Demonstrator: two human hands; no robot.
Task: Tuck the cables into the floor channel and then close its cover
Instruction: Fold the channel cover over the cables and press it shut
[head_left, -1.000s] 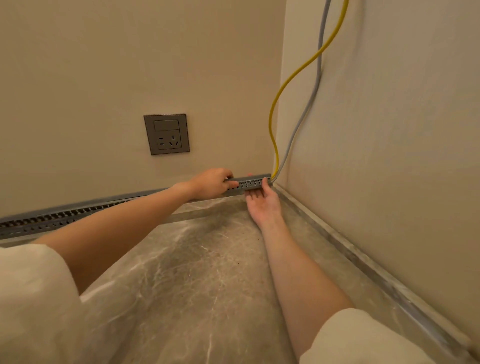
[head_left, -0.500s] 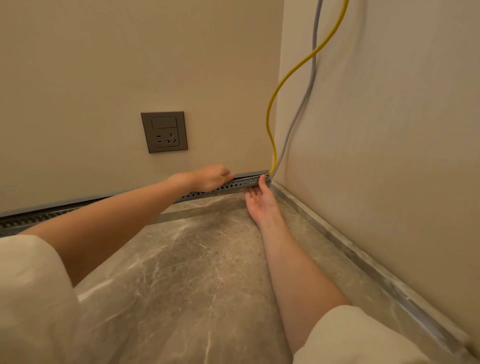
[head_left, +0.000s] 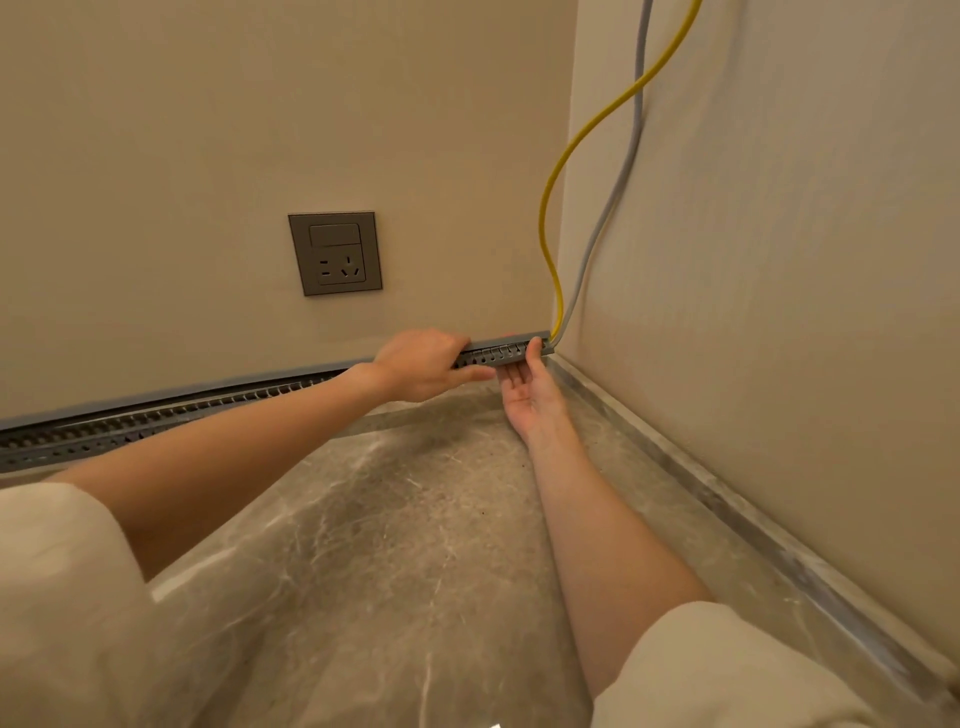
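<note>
A grey slotted floor channel (head_left: 156, 421) runs along the foot of the back wall into the right corner. Its corner end (head_left: 506, 351) carries a flat grey cover strip. A yellow cable (head_left: 558, 171) and a grey cable (head_left: 618, 182) hang down the corner and enter the channel's end. My left hand (head_left: 423, 364) lies over the channel, fingers curled on its top edge and thumb below. Palm up on the floor, my right hand (head_left: 527, 387) touches the channel's front with its fingertips near the corner. Inside the channel the cables are hidden.
A grey wall socket (head_left: 335, 253) sits on the back wall above the channel. The floor (head_left: 395, 545) is grey marble tile. A pale skirting strip (head_left: 727, 499) runs along the right wall. Both my arms wear cream short sleeves.
My left hand has slid slightly left and settled its grip on the channel's top. The right hand stays at the corner. The view has shifted a little.
</note>
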